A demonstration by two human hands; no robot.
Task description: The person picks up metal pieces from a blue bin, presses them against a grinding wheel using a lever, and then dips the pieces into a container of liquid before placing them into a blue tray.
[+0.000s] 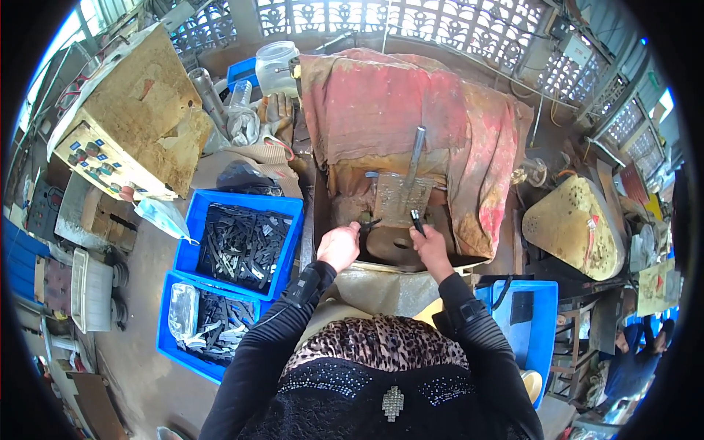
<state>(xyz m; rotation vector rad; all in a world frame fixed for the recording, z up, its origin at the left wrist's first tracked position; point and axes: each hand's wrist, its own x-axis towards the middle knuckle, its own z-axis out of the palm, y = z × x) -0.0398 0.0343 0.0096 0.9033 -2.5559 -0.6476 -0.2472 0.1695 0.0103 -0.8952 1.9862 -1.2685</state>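
Both my hands are at the open front of a box-like machine draped with a stained red cloth [381, 110]. My left hand [339, 247] is closed at the left side of the opening. A small dark piece [372, 222] sticks out from its fingertips, too small to name. On the right, my right hand [433, 253] pinches a short dark strip [416, 218] with a bright end, pointing away from me. Between the hands lies a brown round disc [385, 248] with a dark hole. Behind it stand a worn plate [400, 198] and an upright metal rod [416, 155].
Left of me, a blue bin [192, 238] and a nearer blue bin [165, 312] hold many dark flat strips. Another blue bin [539, 323] stands at right. A control box [139, 110] with a hanging face mask [165, 218] is far left. Another person [634, 359] appears at far right.
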